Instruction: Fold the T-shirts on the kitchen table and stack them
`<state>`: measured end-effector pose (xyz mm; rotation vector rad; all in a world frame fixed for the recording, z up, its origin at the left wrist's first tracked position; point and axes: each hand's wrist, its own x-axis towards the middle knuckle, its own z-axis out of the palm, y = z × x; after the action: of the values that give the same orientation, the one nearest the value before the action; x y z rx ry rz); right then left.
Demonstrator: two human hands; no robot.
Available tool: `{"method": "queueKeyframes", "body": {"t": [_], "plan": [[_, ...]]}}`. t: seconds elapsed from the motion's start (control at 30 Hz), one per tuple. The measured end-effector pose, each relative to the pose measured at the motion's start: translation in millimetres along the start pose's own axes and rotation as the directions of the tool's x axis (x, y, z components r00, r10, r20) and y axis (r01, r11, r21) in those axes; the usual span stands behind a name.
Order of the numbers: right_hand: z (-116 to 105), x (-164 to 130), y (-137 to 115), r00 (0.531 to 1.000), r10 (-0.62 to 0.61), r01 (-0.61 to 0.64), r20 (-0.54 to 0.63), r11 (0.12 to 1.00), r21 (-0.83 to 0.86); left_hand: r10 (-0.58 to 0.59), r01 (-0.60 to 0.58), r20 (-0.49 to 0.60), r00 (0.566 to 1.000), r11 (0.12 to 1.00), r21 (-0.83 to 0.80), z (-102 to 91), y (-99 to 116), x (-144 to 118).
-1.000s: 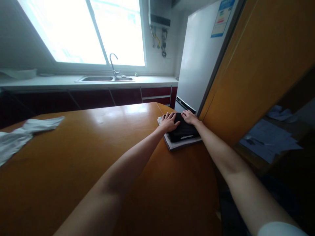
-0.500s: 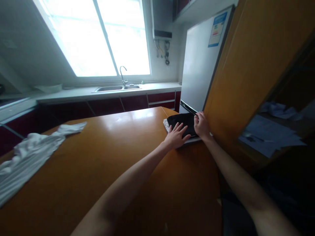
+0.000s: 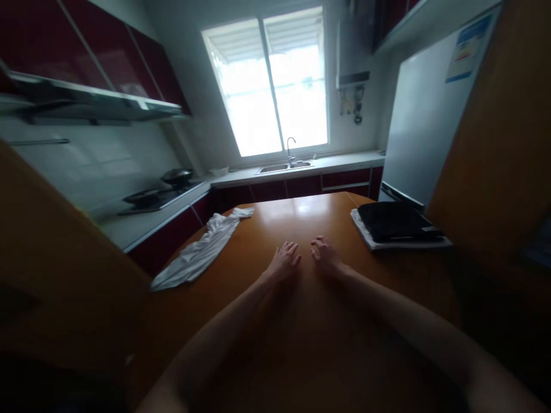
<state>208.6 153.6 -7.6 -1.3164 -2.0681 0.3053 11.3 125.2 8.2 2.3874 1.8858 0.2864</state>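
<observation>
Two hands lie over the orange surface (image 3: 258, 321): one left hand (image 3: 284, 261) and one right hand (image 3: 325, 258), both empty with fingers spread. Two folded garments are stacked right of the hands: one black garment (image 3: 394, 221) on one light garment (image 3: 402, 245). One white cloth (image 3: 200, 252) lies left of the hands.

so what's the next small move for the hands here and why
Probably a reach of the left hand toward the white garment. Both hands, the right hand too, lie open and empty on the table; the folded black garment already sits stacked at the right, while the white one lies crumpled at the left edge.
</observation>
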Motion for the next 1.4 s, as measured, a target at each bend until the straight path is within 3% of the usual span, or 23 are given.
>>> {"method": "queueKeyframes", "body": {"t": [0.17, 0.33, 0.7, 0.77, 0.83, 0.9, 0.97, 1.07, 1.17, 1.27, 1.4], "plan": [[41, -1, -38, 0.984, 0.105, -0.091, 0.141, 0.991, -0.100, -0.134, 0.134, 0.004, 0.991, 0.991, -0.004, -9.7, -50, -51], [63, -16, -52, 0.967, 0.105, -0.048, 0.232, 0.970, -0.239, -0.096, 0.096, 0.011, 0.995, 0.995, -0.004, -1.2, -64, -72], [62, -21, -43, 0.972, 0.032, 0.045, 0.231, 0.946, -0.322, -0.042, 0.041, -0.019, 0.999, 0.997, -0.064, 9.8, -65, -73], [61, -22, -41, 0.971, 0.025, 0.053, 0.237, 0.948, -0.315, -0.035, 0.033, -0.027, 0.999, 0.996, -0.087, 6.5, -69, -70], [60, -22, -37, 0.969, 0.010, 0.066, 0.246, 0.952, -0.299, -0.114, 0.108, -0.067, 0.991, 0.990, -0.090, -3.5, -79, -67], [59, -22, -33, 0.968, -0.007, 0.081, 0.251, 0.955, -0.286, -0.277, 0.269, -0.141, 0.950, 0.960, -0.072, -20.0, -100, -68], [58, -22, -30, 0.967, -0.019, 0.092, 0.253, 0.956, -0.280, -0.432, 0.431, -0.217, 0.875, 0.901, -0.054, -39.7, -128, -74], [57, -22, -30, 0.967, -0.026, 0.099, 0.255, 0.955, -0.279, -0.582, 0.594, -0.267, 0.768, 0.803, -0.045, -63.8, -173, -94], [55, -21, -32, 0.966, -0.022, 0.097, 0.259, 0.954, -0.282, -0.656, 0.671, -0.250, 0.712, 0.740, -0.029, -71.8, -199, -110], [53, -21, -33, 0.963, -0.020, 0.098, 0.269, 0.954, -0.282, -0.657, 0.675, -0.223, 0.720, 0.738, 0.003, -65.8, -197, -111], [52, -21, -33, 0.962, -0.020, 0.098, 0.271, 0.956, -0.276, -0.576, 0.596, -0.199, 0.793, 0.800, 0.059, -48.0, -161, -95]]}}
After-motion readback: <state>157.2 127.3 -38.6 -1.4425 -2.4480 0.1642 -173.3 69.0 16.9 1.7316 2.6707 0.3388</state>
